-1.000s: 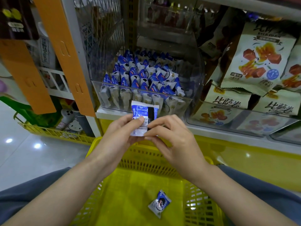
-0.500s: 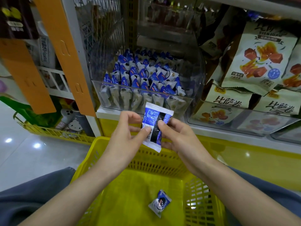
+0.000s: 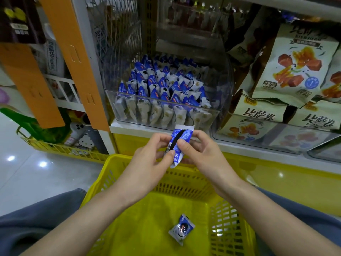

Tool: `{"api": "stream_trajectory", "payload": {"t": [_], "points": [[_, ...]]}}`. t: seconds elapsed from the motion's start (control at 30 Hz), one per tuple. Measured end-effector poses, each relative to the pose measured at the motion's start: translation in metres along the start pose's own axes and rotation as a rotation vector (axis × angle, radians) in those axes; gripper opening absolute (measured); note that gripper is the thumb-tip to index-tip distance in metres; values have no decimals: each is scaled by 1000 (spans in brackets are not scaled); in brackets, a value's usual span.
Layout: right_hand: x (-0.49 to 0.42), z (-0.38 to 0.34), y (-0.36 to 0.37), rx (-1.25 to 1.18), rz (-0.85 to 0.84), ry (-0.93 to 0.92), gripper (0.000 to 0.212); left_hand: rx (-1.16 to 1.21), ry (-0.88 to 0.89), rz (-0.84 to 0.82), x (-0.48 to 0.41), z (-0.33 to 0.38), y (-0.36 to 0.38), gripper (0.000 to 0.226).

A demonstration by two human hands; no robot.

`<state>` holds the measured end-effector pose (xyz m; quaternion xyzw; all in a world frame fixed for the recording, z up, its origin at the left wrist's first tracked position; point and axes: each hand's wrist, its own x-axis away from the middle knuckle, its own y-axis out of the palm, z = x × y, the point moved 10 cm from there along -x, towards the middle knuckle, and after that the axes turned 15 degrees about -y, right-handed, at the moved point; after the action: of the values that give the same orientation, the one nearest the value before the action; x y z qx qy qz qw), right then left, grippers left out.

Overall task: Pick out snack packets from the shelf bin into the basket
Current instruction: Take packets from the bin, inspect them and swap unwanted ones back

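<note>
A clear shelf bin (image 3: 217, 115) holds several blue-and-white snack packets (image 3: 162, 89) standing in rows. Just below its front edge, my left hand (image 3: 147, 163) and my right hand (image 3: 204, 156) both pinch one blue-and-white snack packet (image 3: 180, 143), held tilted with its back seam facing me. Under my hands sits a yellow basket (image 3: 186, 183) on my lap. One small packet (image 3: 181, 229) lies on the basket floor.
Large beige snack bags (image 3: 293, 69) fill the bin to the right. Orange shelf strips (image 3: 77, 58) hang at left. A second yellow basket (image 3: 60, 149) with goods stands on the shiny floor at lower left. A white shelf ledge (image 3: 132, 129) runs under the bin.
The held packet has been turned between my fingers, from barcode side facing me to tilted with its black seam showing. Both hands stayed above the basket's far rim.
</note>
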<state>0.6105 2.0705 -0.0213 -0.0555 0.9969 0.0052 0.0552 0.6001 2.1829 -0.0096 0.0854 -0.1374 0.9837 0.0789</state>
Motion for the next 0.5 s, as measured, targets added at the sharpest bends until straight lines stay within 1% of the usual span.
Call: {"api": "stream_trajectory", "payload": {"t": [0.1,0.17,0.3,0.37,0.5], "points": [[0,0,-2,73,-15,-32,28,-26,-4,-64,0,-3,6,31],[0,1,-1,109,-33,-41,31,-37,-4,-82,0,-4,8,32],[0,4,1,20,-39,2,28,-36,2,-98,1,-3,10,29],[-1,2,1,7,-43,-11,26,-50,19,-62,1,0,6,26],[-4,-13,8,60,-110,-128,18,-32,41,102,0,5,-13,17]]}}
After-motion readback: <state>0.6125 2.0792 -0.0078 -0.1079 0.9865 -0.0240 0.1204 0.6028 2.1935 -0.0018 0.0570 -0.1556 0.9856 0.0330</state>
